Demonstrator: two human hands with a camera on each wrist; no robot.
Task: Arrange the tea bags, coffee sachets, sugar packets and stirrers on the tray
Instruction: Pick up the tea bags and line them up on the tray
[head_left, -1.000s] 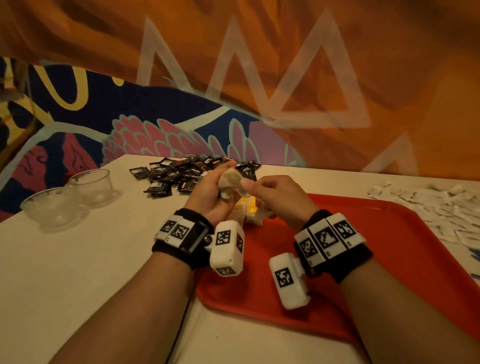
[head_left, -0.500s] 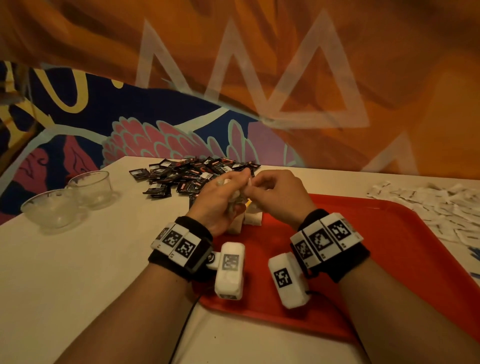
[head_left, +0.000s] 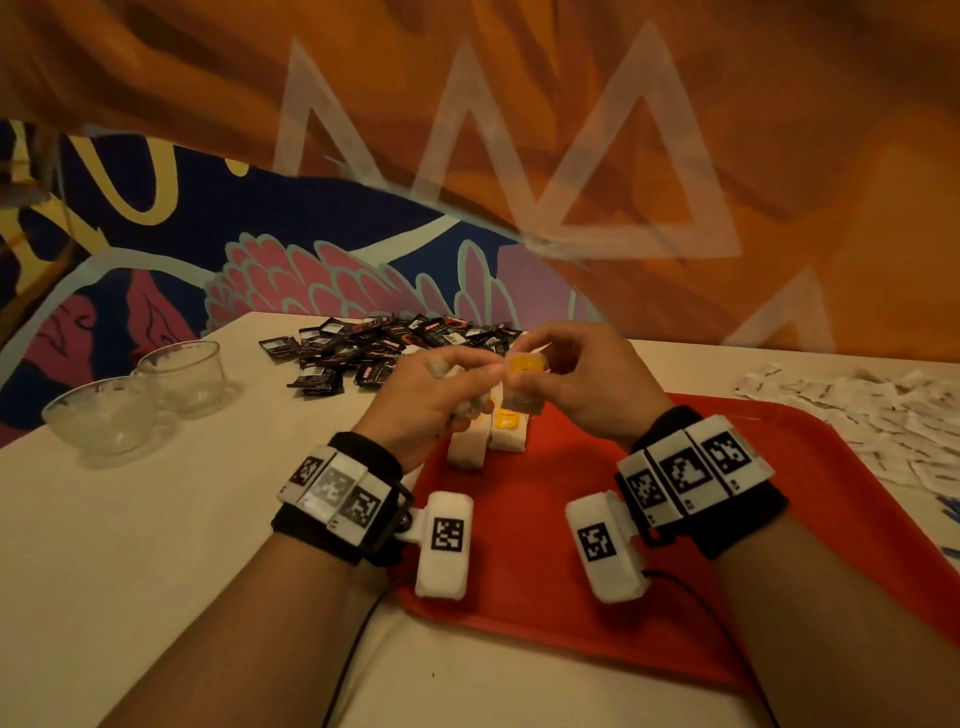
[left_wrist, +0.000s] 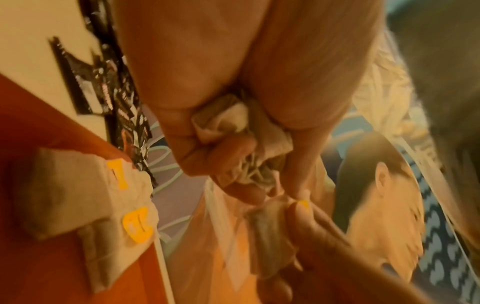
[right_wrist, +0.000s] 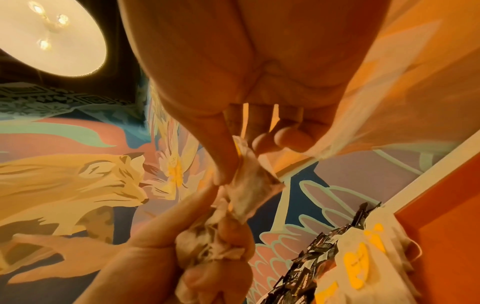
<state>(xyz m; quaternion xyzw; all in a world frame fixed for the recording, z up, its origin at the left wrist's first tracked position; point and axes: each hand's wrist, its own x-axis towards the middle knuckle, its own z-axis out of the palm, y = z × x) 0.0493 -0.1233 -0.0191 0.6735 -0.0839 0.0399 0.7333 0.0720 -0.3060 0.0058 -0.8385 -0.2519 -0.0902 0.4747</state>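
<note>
Both hands were raised together above the far left corner of the red tray (head_left: 727, 519). Left hand (head_left: 431, 400) was closed round a crumpled bunch of tea bags (left_wrist: 233, 123), fingers curled over it. Right hand (head_left: 587, 384) pinched a single tea bag (right_wrist: 249, 185) between thumb and forefinger, its yellow tag (head_left: 525, 364) showing, right at the left fingertips. Directly below the hands, two tea bags (head_left: 488, 441) lay side by side on the tray. Dark coffee sachets (head_left: 384, 348) lay heaped on the worktop (head_left: 130, 545) just beyond the hands; white sugar packets (head_left: 883, 410) were spread well off to the right.
</note>
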